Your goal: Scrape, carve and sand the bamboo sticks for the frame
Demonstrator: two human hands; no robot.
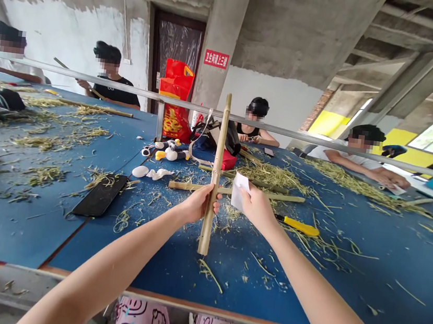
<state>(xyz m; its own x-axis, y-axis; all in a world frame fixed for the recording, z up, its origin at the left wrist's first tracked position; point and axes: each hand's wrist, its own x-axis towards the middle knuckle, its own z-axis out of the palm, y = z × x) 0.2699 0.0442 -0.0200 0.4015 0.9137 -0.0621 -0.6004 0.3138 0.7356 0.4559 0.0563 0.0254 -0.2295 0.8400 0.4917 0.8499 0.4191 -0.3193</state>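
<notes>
My left hand (198, 203) is wrapped round a pale bamboo stick (222, 141), which stands nearly upright above the blue table, its lower end close to the tabletop. To the right of the stick, my right hand (257, 209) pinches a folded white sheet (239, 192) that looks like paper; a small gap separates it from the stick. Behind both hands another bamboo stick (287, 198) lies crosswise on the table. A yellow-handled tool (301, 226), its dark end partly behind my right forearm, rests among the shavings.
Bamboo shavings (270, 176) litter the blue table (170, 277). A black phone (100, 196) lies to the left. Further back are white-and-yellow toy-like items (172, 152), a red bag (174, 104) and a metal rail (131, 87). Several people sit across the table, handling sticks.
</notes>
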